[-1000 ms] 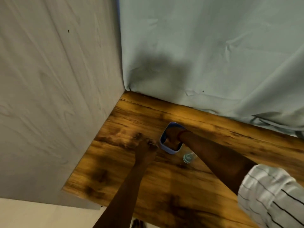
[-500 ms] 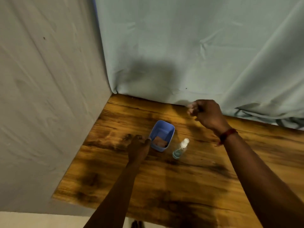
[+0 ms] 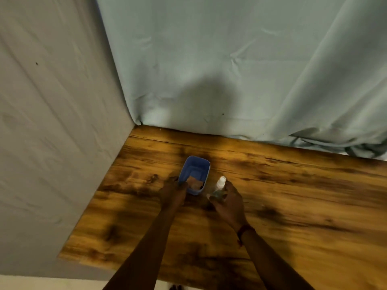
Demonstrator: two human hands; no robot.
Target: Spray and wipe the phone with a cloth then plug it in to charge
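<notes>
A dark-grained wooden table (image 3: 293, 206) meets a grey wall (image 3: 52, 122) and a pale green curtain (image 3: 230, 59).

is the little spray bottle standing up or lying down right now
Standing upright: the spray bottle has its white cap pointing up and its base on the wooden table, with the right hand around it.

Right hand (image 3: 229, 203) around spray bottle (image 3: 219, 186); left hand (image 3: 173, 190) at blue tub (image 3: 194, 166)

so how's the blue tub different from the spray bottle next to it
The blue tub is opaque, open-topped and squat; the spray bottle is clear, capped in white, slim and upright. The tub holds a brownish cloth. The left hand touches the tub's edge; the right hand wraps the bottle. Both stand on the wooden table.
</notes>
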